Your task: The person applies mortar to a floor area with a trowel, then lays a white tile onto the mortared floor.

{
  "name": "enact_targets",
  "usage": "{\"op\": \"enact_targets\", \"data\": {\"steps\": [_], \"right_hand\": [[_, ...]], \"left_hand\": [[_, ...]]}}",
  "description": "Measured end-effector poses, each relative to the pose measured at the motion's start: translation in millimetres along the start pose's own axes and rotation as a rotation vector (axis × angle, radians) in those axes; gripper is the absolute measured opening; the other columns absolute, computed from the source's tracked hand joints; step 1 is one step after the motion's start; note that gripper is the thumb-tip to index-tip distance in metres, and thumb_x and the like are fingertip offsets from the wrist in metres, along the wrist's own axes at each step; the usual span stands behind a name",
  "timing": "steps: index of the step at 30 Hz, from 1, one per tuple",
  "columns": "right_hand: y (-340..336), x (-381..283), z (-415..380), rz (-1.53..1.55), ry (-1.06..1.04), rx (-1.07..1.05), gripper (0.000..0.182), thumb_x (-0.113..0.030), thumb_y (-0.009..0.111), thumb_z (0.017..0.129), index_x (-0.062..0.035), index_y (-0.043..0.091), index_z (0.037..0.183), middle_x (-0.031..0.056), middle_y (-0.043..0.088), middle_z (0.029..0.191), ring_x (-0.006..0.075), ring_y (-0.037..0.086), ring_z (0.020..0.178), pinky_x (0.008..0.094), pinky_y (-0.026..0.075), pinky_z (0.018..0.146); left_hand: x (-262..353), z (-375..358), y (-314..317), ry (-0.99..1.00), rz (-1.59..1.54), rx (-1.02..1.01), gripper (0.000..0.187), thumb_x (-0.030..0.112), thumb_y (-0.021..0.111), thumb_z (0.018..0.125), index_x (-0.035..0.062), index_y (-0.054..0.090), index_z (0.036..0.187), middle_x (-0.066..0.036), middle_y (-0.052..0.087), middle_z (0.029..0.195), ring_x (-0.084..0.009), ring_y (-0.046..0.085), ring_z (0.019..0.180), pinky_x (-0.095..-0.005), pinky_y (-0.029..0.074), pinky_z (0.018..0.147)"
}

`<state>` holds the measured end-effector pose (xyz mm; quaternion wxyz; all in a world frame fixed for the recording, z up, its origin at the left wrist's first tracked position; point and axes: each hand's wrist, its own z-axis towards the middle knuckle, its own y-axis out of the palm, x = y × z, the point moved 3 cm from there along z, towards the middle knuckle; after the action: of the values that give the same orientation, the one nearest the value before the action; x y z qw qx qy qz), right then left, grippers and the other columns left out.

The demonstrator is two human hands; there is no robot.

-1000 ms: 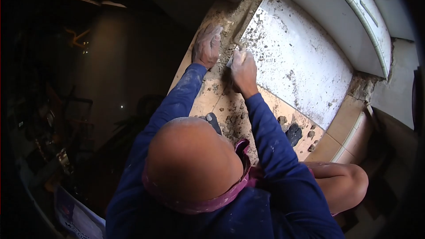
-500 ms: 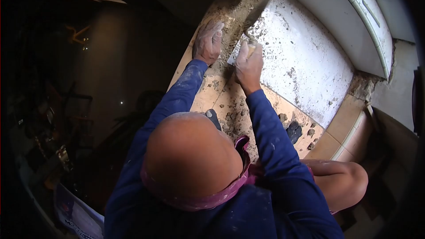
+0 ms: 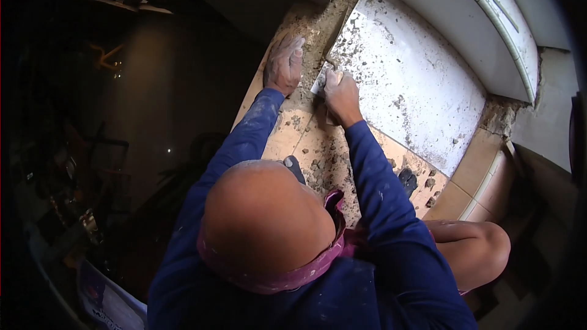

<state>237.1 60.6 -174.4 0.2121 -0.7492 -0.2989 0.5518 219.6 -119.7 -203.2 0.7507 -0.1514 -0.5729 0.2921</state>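
My right hand (image 3: 342, 96) is closed around the handle of a trowel (image 3: 337, 39), whose blade points away from me and shows as a thin, nearly edge-on strip. The trowel lies along the border between a strip of grey-brown mortar (image 3: 316, 43) and a white tile (image 3: 416, 85) spattered with crumbs. Left of the mortar, my left hand (image 3: 284, 67) rests with fingers stretched out, palm down, on the beige tile edge. It appears to hold nothing; its underside is hidden.
Mortar lumps (image 3: 316, 174) lie scattered over beige floor tiles (image 3: 284, 134) near my feet. A curved white raised wall (image 3: 465, 36) bounds the white tile. To the left is a dark area, with a printed bag (image 3: 110, 299) at the lower left.
My right hand has drawn slightly toward me. The trowel blade, broadly visible before, has turned nearly edge-on and come down along the mortar strip. My left hand has barely moved.
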Motion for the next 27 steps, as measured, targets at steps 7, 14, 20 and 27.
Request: {"op": "enact_targets", "data": {"steps": [7, 14, 20, 27], "right_hand": [[-7.1, -18.5, -14.1, 0.156, -0.042, 0.077, 0.039, -0.031, 0.054, 0.102, 0.0075, 0.056, 0.107, 0.0319, 0.067, 0.086, 0.0478, 0.067, 0.082, 0.0513, 0.052, 0.076], [9.7, -13.3, -28.6, 0.225, 0.0, -0.017, 0.038, -0.03, 0.051, 0.103, 0.0067, 0.056, 0.11, 0.0299, 0.067, 0.087, 0.0459, 0.067, 0.082, 0.0518, 0.051, 0.077], [8.5, -24.6, -57.3, 0.203, -0.013, 0.072, 0.037, -0.031, 0.052, 0.103, 0.0062, 0.056, 0.106, 0.0315, 0.066, 0.089, 0.0467, 0.066, 0.083, 0.0513, 0.051, 0.076], [19.4, -26.2, -76.6, 0.262, -0.038, 0.112, 0.041, -0.03, 0.057, 0.101, 0.0101, 0.054, 0.106, 0.0351, 0.064, 0.088, 0.0504, 0.065, 0.084, 0.0546, 0.049, 0.076]], "left_hand": [[-5.6, -1.2, 2.3, -0.008, -0.03, 0.005, 0.043, 0.026, 0.042, 0.105, -0.0007, 0.069, 0.124, -0.021, 0.065, 0.133, -0.0416, 0.052, 0.134, -0.0461, 0.036, 0.117], [-6.5, -7.1, -1.1, 0.007, -0.021, -0.002, 0.045, 0.028, 0.039, 0.105, 0.0002, 0.068, 0.126, -0.021, 0.065, 0.134, -0.0417, 0.052, 0.134, -0.0466, 0.035, 0.117], [-1.0, -11.0, -4.6, -0.012, -0.016, -0.005, 0.047, 0.03, 0.036, 0.107, 0.0009, 0.068, 0.127, -0.02, 0.064, 0.136, -0.0407, 0.051, 0.135, -0.0468, 0.033, 0.118], [-5.1, -18.3, -7.6, -0.052, -0.118, 0.018, 0.05, 0.031, 0.032, 0.108, 0.0004, 0.066, 0.129, -0.02, 0.064, 0.135, -0.04, 0.052, 0.134, -0.0456, 0.035, 0.117]]}}
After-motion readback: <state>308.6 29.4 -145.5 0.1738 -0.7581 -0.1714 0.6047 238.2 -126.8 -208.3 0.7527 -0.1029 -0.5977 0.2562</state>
